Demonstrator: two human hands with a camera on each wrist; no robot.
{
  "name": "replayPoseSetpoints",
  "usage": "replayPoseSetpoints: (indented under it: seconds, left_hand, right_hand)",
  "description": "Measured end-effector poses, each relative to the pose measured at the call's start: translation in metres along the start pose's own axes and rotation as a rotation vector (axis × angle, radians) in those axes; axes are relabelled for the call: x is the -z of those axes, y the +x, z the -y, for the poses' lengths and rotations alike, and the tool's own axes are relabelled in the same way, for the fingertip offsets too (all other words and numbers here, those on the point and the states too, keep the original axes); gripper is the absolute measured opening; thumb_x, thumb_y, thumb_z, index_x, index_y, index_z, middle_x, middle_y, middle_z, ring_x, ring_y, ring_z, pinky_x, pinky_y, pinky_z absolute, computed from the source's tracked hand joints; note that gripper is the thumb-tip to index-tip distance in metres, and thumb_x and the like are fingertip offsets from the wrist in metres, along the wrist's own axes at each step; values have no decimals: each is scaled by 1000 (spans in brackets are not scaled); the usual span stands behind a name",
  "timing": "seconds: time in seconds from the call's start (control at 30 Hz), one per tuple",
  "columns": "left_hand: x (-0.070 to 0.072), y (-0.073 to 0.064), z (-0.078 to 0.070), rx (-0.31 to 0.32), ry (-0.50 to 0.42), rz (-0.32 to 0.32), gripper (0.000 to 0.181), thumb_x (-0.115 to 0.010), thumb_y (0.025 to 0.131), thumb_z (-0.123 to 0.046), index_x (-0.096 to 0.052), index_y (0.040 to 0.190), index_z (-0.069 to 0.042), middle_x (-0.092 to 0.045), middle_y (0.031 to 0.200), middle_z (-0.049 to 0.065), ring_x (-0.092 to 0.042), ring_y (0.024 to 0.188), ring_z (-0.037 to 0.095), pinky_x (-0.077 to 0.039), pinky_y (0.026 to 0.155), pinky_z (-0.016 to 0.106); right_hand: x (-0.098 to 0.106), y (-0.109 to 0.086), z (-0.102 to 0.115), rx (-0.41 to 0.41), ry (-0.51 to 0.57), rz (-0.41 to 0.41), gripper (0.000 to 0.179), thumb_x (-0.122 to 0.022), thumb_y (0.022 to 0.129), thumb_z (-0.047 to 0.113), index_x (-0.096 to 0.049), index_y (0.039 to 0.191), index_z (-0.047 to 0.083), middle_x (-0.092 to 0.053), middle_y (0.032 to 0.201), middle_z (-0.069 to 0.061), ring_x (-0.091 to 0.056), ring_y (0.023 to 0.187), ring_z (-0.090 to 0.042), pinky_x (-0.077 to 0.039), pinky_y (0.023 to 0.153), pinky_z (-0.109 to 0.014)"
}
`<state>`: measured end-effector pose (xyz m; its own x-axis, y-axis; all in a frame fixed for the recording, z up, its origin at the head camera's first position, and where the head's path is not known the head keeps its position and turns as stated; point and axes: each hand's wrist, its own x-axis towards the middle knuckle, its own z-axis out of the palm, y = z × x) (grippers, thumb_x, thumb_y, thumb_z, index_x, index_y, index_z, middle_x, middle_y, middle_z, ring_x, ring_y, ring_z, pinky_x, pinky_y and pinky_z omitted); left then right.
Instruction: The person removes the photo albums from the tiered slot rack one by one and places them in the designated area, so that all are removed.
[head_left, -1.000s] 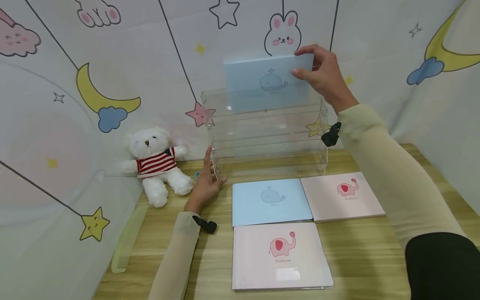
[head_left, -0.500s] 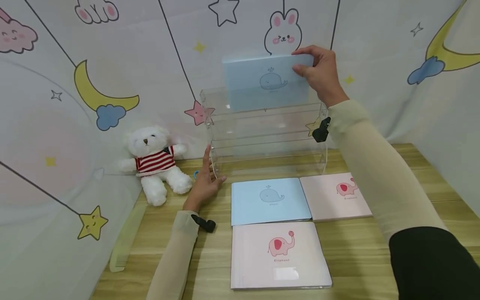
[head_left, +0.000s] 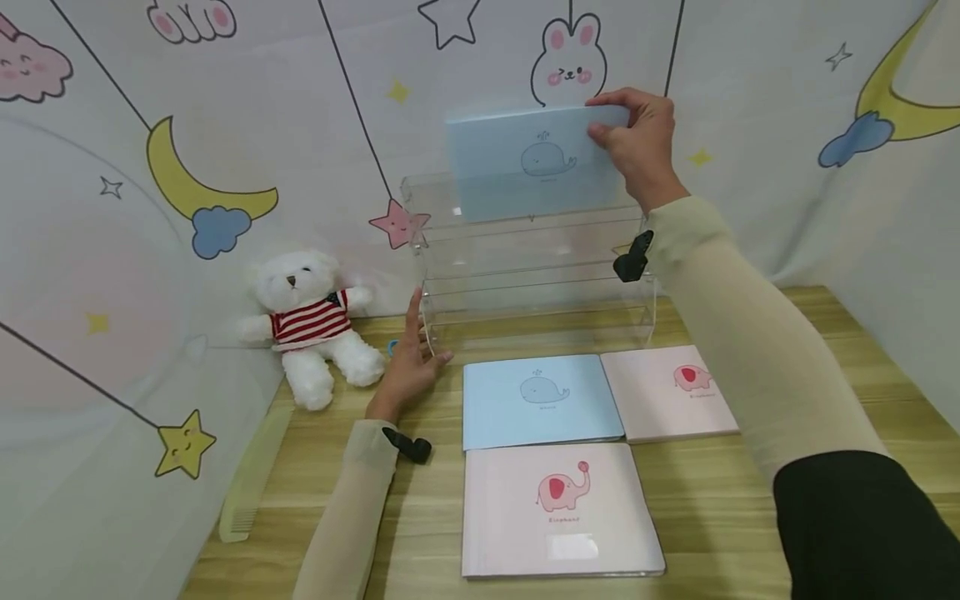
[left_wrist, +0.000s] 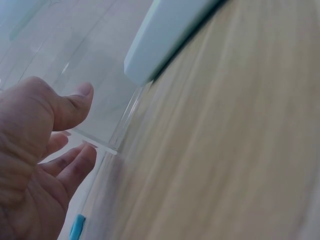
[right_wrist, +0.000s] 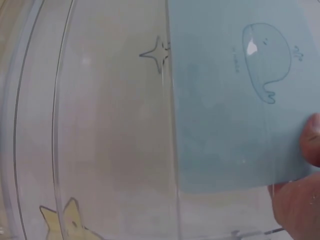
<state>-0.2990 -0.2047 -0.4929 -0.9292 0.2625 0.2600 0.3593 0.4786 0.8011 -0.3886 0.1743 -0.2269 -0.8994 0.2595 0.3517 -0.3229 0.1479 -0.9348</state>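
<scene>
A blue book with a whale drawing stands in the top tier of a clear acrylic rack. My right hand pinches its upper right corner, thumb on the front cover and fingers behind the top edge. In the right wrist view, the lower part of the blue book shows through the rack's clear front panel. My left hand is at the rack's lower left side, its index finger straight along the side panel. The left wrist view shows thumb and fingers of the left hand spread apart around the rack's bottom corner.
Before the rack lie another blue whale book and two pink elephant books, one nearer the front. A white teddy bear in a striped shirt sits left, with a pale green comb before it. A patterned cloth hangs behind.
My right forearm and wrist have swung slightly left, and the fingers have settled on the book's corner. The book stays in the top tier; the left hand has not moved.
</scene>
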Motion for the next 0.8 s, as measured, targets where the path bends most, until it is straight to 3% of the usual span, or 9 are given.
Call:
replayPoseSetpoints:
  seconds: [0.27,0.53,0.8]
  left_hand:
    - [0,-1,-1,-4,3,2,122,-77,98,-6,11,169,-51,-35,167,33,-56,141,52,-54,111,64]
    - [-1,1,-2,0,8,-2,122,-78,98,-7,10,168,-55,-37,166,32,-58,139,51,-54,111,64]
    - [-1,1,-2,7,2,-4,123,-78,98,-6,11,168,-55,-38,165,32,-59,139,51,-54,111,63]
  right_hand:
    - [-2,0,-2,18,9,-20,34,-77,93,-10,-86,109,18,-74,117,9,-66,125,-12,-49,119,-31]
    - [1,1,3,18,-14,-24,33,-76,95,-7,-86,112,20,-75,121,7,-67,123,-13,-49,121,-32]
    - [4,2,11,21,61,-34,33,-75,94,-10,-86,108,18,-77,114,7,-68,120,-13,-50,120,-31]
